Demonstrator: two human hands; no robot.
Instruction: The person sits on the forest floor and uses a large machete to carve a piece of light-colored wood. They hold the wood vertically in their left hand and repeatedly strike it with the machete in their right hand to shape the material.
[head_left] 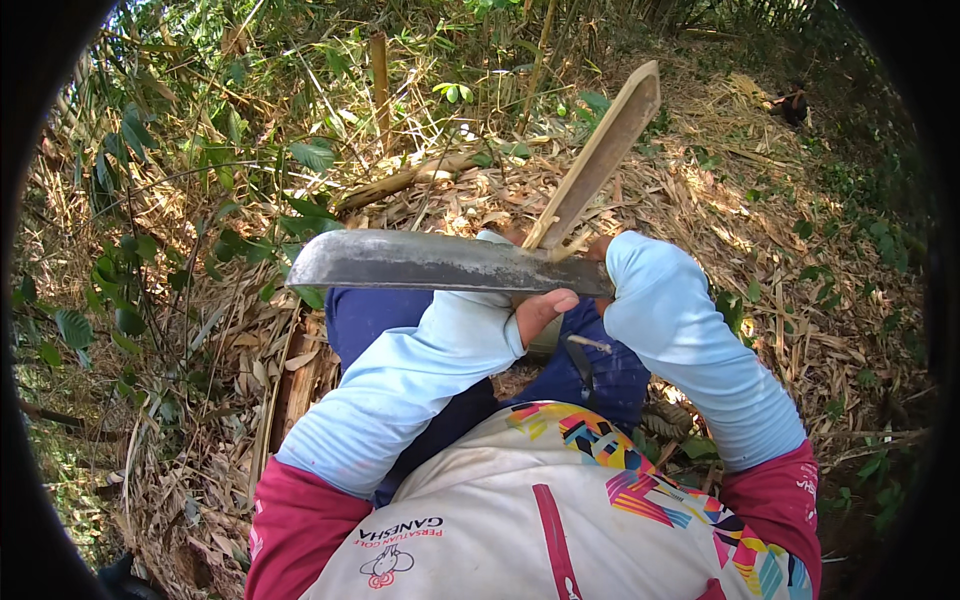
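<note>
A machete (420,262) with a broad, worn grey blade lies crosswise in front of me, its tip to the left. My right hand (602,250), mostly covered by a light blue sleeve, is closed at the machete's handle end. Behind the blade, a split bamboo piece (600,155) slants up and to the right, its lower end against the blade. A thin curled shaving (572,246) stands where they meet. My left hand (543,314) closes around the bamboo's lower end, thumb showing below the blade; its other fingers are largely hidden by the blade.
Dry bamboo leaves (760,250) litter the ground. Green leafy plants (130,270) grow at the left, and an upright cut stem (380,90) stands ahead. A fallen stick (405,182) lies beyond my knees. A long split bamboo length (292,385) rests beside my left leg.
</note>
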